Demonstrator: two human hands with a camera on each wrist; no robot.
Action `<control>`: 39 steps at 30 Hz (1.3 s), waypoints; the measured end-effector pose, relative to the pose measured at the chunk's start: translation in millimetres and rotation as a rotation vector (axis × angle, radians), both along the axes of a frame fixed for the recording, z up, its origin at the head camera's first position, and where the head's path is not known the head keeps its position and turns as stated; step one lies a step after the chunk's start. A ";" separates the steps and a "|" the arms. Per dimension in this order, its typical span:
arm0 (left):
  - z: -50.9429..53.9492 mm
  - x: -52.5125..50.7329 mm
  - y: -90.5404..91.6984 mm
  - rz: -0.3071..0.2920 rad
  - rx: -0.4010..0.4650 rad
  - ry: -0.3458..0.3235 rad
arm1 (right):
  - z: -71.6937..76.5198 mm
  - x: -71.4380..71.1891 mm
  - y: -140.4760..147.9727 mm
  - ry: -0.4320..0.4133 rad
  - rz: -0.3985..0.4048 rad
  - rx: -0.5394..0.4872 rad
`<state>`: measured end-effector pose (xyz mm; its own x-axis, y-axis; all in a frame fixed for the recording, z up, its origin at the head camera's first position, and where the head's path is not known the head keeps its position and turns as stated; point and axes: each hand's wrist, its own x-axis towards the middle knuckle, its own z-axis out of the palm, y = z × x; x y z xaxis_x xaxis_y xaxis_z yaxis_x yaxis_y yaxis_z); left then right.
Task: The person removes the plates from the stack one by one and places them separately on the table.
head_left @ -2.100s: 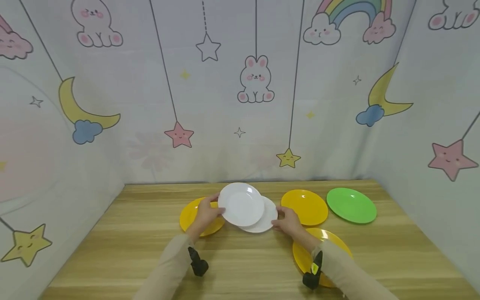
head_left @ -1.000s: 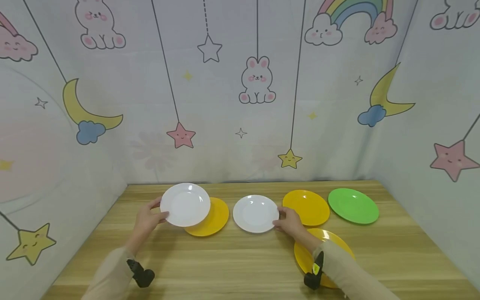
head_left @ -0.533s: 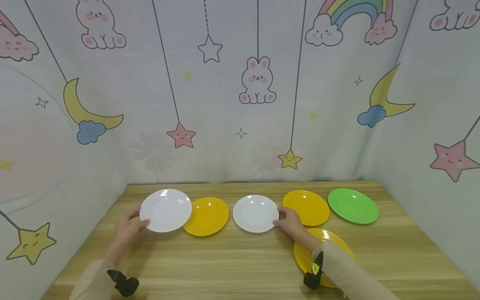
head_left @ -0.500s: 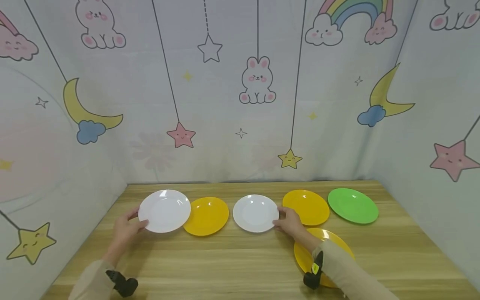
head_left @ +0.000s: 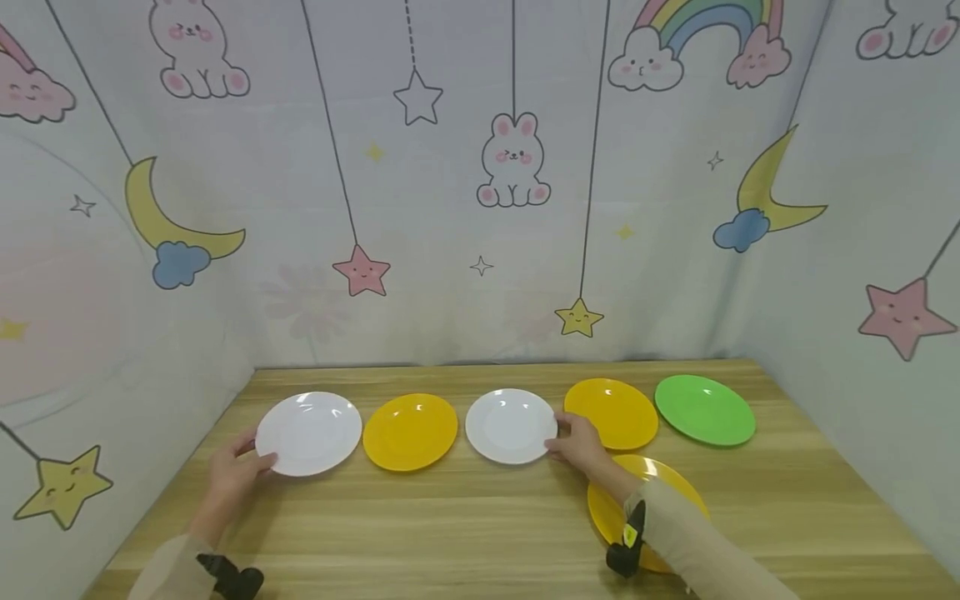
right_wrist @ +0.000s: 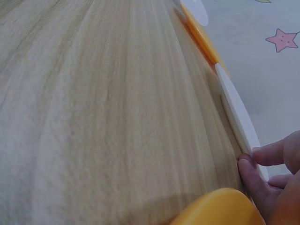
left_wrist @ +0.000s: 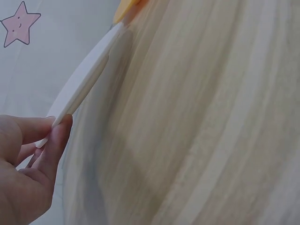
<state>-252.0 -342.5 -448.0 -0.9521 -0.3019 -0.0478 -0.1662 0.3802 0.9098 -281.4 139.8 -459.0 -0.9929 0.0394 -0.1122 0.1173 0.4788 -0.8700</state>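
Note:
At the far left of the table, my left hand (head_left: 234,477) pinches the rim of a larger white plate (head_left: 309,433). The left wrist view shows this white plate (left_wrist: 86,77) tilted, thumb on one face and fingers on the other, with a shadow beneath it. My right hand (head_left: 579,446) pinches the right rim of a smaller white plate (head_left: 512,426) near the middle. In the right wrist view that white plate (right_wrist: 236,110) lies low on the wood, finger and thumb at its edge. Between the two white plates sits a yellow plate (head_left: 410,432).
A second yellow plate (head_left: 611,414) and a green plate (head_left: 705,410) lie at the back right. Under my right forearm is another yellow plate (head_left: 678,492), partly covered. The wooden table (head_left: 450,533) meets a printed cloth wall (head_left: 450,325) behind and at both sides.
My left hand has lifted the larger white plate off the smaller one, carried it left over the yellow plate and lowered it at the far left. My right hand has stayed at the smaller plate.

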 end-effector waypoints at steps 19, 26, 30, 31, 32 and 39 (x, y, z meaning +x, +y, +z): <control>-18.9 -7.6 -2.4 0.032 0.106 -0.007 | 1.0 -0.6 -0.1 -0.001 -0.007 -0.018; -25.6 -12.9 -6.1 0.050 0.002 0.027 | 0.5 -1.0 1.1 0.002 -0.013 -0.015; -22.2 -8.5 -4.3 0.061 -0.062 -0.011 | -0.5 -1.2 0.1 0.000 -0.005 -0.010; -21.9 -7.8 -4.8 0.063 -0.067 -0.019 | -0.8 -1.3 -0.1 0.000 -0.002 -0.009; -21.7 -7.3 -5.4 0.060 -0.079 -0.029 | -1.3 -1.5 -0.1 0.000 0.002 -0.007; -17.3 -3.2 -6.7 0.012 -0.091 -0.050 | -1.6 -1.9 0.9 0.003 0.008 -0.016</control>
